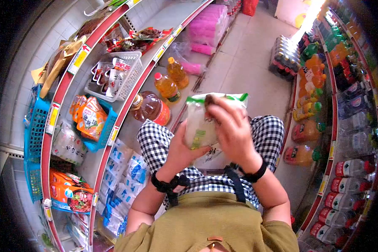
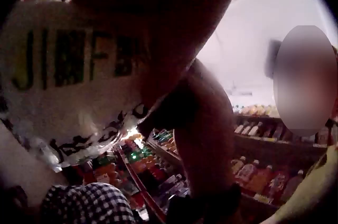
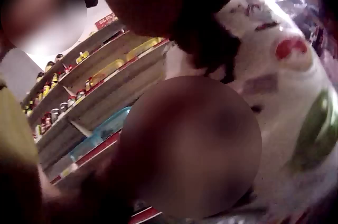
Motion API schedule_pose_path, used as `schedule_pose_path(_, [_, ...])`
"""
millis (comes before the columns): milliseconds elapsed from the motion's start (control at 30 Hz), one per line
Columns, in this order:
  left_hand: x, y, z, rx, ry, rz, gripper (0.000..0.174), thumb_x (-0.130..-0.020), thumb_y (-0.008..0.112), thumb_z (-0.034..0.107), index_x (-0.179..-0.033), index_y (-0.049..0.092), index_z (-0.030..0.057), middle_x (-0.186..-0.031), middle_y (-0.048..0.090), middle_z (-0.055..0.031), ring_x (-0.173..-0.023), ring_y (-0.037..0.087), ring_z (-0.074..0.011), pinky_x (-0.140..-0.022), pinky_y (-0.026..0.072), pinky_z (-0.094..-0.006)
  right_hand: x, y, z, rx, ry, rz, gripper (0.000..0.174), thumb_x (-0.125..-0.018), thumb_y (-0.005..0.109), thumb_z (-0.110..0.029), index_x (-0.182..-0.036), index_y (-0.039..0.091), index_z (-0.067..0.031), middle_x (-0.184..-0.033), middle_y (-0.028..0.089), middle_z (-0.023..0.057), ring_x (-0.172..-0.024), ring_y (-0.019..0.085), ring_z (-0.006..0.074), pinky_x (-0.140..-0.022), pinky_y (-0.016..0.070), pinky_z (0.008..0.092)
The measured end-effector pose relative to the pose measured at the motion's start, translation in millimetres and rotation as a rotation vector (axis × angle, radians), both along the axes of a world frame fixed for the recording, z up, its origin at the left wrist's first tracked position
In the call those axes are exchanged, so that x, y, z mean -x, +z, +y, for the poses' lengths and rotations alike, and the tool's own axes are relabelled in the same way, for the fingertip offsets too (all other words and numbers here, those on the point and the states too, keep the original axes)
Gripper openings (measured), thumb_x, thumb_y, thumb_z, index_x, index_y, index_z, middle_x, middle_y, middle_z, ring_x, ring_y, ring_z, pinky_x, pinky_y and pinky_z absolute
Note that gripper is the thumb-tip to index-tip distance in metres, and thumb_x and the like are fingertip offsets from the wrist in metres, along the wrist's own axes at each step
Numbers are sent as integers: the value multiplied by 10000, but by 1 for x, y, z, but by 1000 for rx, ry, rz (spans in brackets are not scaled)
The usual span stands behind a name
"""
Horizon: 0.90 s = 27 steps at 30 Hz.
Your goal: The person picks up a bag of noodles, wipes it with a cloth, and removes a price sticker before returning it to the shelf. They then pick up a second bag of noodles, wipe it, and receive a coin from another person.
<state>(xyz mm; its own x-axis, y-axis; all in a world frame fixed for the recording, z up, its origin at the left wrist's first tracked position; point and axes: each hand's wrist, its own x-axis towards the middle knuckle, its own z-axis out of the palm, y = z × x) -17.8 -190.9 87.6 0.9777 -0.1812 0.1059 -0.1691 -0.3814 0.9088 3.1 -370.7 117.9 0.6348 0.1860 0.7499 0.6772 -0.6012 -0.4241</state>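
Note:
A pale plastic packet (image 1: 196, 128) with a green top edge is held up over the lap in the head view. My left hand (image 1: 184, 145) grips its left side, thumb across the front and the other fingers mostly hidden behind. Across its upper front lies my right hand (image 1: 231, 128), fingers bent, with a dark ragged cloth-like piece (image 1: 208, 99) at the fingertips. Large dark letters show on the packet (image 2: 79, 60) in the left wrist view. The dark piece (image 3: 211, 49) is a silhouette against the printed packet (image 3: 269, 97) in the right wrist view.
At left, shelves hold a white basket (image 1: 128, 80), a blue basket (image 1: 109, 122) and orange packets (image 1: 71, 193). Oil bottles (image 1: 168, 88) stand on the low left ledge. Drink bottles (image 1: 344, 168) line the right shelves. A wrapped bottle pack (image 1: 285, 56) sits in the aisle ahead.

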Motion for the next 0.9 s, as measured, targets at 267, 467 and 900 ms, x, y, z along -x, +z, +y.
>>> schedule_pose_path(267, [-11, -18, -6, 69, -35, -6, 817, -645, 838, 220, -1322, 415, 45, -1186, 558, -132, -1095, 559, -243, -928, 457, -363, 14, -2, 14, 113, 163, 13, 317, -768, 566, -96, -1075, 642, -109, -1272, 548, 81, -1229, 493, 247, -1014, 391, 402])
schedule_pose_path(467, [-8, 8, -9, 199, -3, 184, 753, -670, 797, 159, -1308, 416, 36, -1195, 567, -139, -1119, 560, -268, -939, 453, -362, -10, -9, -1, 26, 168, 63, 388, -743, 576, -45, -1131, 590, -63, -1320, 490, 155, -1180, 520, 340, -976, 432, 431])
schedule_pose_path(900, [-9, 19, 6, 641, -4, 314, 584, -757, 728, 62, -1266, 444, 24, -1138, 610, -102, -999, 623, -190, -860, 517, -329, -29, 9, -45, -268, 37, 108, 430, -735, 450, 130, -1131, 582, 26, -1255, 553, 205, -1156, 562, 310, -1005, 444, 380])
